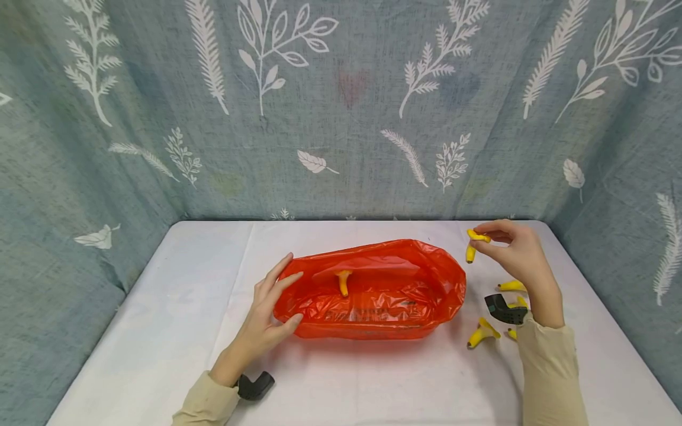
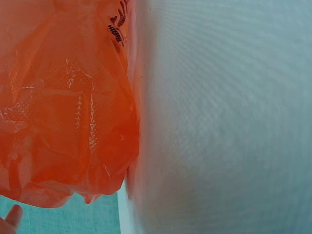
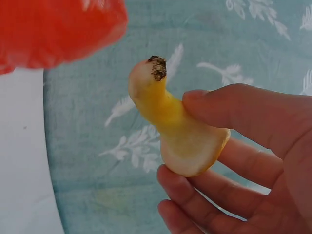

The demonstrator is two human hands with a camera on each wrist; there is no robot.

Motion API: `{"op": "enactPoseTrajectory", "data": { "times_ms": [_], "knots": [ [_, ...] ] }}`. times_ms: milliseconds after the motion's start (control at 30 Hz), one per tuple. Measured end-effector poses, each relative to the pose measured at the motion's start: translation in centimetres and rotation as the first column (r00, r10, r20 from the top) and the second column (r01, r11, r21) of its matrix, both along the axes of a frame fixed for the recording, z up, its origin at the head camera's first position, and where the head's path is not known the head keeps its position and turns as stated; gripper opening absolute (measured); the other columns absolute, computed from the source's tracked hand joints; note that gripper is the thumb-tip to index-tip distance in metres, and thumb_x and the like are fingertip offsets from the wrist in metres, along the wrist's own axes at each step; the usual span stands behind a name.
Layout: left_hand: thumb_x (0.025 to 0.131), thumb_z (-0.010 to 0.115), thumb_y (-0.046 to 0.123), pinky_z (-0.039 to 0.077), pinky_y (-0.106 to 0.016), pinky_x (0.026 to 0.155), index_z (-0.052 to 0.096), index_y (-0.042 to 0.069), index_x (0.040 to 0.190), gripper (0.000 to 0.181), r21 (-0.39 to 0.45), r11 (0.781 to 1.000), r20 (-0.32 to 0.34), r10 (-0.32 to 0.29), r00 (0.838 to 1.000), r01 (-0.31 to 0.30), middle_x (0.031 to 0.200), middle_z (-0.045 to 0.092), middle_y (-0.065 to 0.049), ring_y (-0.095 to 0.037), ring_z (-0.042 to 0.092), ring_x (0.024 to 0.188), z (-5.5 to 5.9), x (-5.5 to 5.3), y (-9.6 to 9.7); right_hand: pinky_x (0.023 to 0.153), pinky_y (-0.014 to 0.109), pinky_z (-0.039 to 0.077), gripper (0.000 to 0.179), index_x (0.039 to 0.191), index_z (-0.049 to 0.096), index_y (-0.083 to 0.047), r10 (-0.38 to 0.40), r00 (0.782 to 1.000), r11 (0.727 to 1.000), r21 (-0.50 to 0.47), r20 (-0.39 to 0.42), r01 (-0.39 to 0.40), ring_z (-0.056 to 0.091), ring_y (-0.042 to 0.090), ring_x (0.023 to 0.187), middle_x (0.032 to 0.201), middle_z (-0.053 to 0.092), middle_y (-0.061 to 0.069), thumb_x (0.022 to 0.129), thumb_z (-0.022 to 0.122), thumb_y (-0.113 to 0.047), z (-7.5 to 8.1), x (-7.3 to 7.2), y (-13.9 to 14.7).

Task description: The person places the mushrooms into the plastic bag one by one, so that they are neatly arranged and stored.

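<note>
In the head view my right hand (image 1: 514, 248) pinches a yellow mushroom (image 1: 471, 253) by its cap, raised over the far right of the table with the stem hanging down. The right wrist view shows this mushroom (image 3: 180, 131) between thumb and fingertips, its stem end dark and rough. A red plastic bag (image 1: 367, 331) lies with its mouth spread wide in the middle. One yellow mushroom (image 1: 343, 283) is inside it, toward the back. My left hand (image 1: 266, 313) rests at the bag's left end, fingers spread and fairly straight along the rim.
Several more yellow mushrooms lie right of the bag, one of them a mushroom (image 1: 482, 333) nearest to it and another mushroom (image 1: 512, 286) farther back. My right forearm partly covers the group. A patterned curtain (image 1: 341, 118) hangs behind the white table (image 1: 373, 384).
</note>
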State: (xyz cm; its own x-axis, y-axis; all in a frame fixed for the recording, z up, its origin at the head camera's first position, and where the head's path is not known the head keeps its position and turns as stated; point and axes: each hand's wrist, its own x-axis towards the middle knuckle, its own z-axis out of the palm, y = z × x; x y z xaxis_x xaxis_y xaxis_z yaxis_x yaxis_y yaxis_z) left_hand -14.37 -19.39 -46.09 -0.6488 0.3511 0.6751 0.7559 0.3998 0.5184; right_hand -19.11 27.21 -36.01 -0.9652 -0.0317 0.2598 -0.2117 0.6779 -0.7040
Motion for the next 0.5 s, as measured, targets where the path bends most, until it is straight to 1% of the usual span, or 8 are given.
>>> {"op": "enactPoseTrajectory", "data": {
  "times_ms": [133, 267, 333, 400, 500],
  "knots": [
    [0.087, 0.067, 0.032, 0.021, -0.039, 0.105, 0.053, 0.001, 0.138, 0.062, -0.001, 1.000, -0.004, -0.003, 1.000, 0.003, 0.156, 0.030, -0.023, -0.037, 0.033, 0.140, 0.0, 0.0, 0.0, 0.080, 0.012, 0.045, 0.032, 0.113, 0.071, -0.006, 0.008, 1.000, 1.000, -0.008, -0.023, -0.008, 0.060, 0.024, 0.104, 0.112, 0.069, 0.010, 0.089, 0.075, -0.027, 0.5, 0.5, -0.8],
    [0.089, 0.065, 0.036, 0.021, -0.040, 0.105, 0.052, 0.000, 0.139, 0.063, -0.003, 1.000, 0.000, -0.005, 1.000, 0.005, 0.156, 0.030, -0.023, -0.036, 0.032, 0.140, 0.0, 0.0, 0.0, 0.077, 0.012, 0.046, 0.028, 0.111, 0.072, -0.006, 0.026, 0.997, 1.000, -0.006, -0.074, -0.026, 0.062, 0.026, 0.102, 0.110, 0.070, 0.010, 0.088, 0.076, -0.022, 0.8, 0.7, -1.7],
    [0.087, 0.066, 0.033, 0.021, -0.040, 0.105, 0.051, 0.000, 0.139, 0.063, -0.003, 1.000, 0.003, -0.005, 1.000, 0.005, 0.157, 0.029, -0.023, -0.036, 0.032, 0.140, 0.0, 0.0, 0.0, 0.075, 0.011, 0.046, 0.026, 0.110, 0.072, -0.006, 0.043, 0.994, 0.999, -0.001, -0.105, -0.043, 0.064, 0.027, 0.102, 0.108, 0.070, 0.010, 0.087, 0.077, -0.018, 0.8, 0.8, -2.2],
    [0.087, 0.066, 0.033, 0.021, -0.039, 0.105, 0.051, 0.000, 0.139, 0.063, -0.002, 1.000, 0.002, -0.003, 1.000, 0.003, 0.157, 0.030, -0.023, -0.036, 0.032, 0.140, 0.0, 0.0, 0.0, 0.076, 0.011, 0.046, 0.025, 0.109, 0.072, -0.006, 0.070, 0.989, 0.998, 0.009, -0.130, -0.069, 0.064, 0.026, 0.100, 0.107, 0.070, 0.009, 0.087, 0.077, -0.015, 0.8, 0.8, -2.6],
    [0.085, 0.067, 0.030, 0.021, -0.040, 0.105, 0.051, 0.000, 0.139, 0.064, 0.000, 1.000, 0.002, -0.007, 1.000, 0.007, 0.156, 0.030, -0.023, -0.037, 0.033, 0.140, 0.0, 0.0, 0.0, 0.079, 0.011, 0.045, 0.023, 0.108, 0.072, -0.006, 0.108, 0.982, 0.994, 0.014, -0.156, -0.108, 0.063, 0.022, 0.099, 0.106, 0.070, 0.007, 0.086, 0.077, -0.011, 0.8, 0.9, -3.3]
  ]
}}
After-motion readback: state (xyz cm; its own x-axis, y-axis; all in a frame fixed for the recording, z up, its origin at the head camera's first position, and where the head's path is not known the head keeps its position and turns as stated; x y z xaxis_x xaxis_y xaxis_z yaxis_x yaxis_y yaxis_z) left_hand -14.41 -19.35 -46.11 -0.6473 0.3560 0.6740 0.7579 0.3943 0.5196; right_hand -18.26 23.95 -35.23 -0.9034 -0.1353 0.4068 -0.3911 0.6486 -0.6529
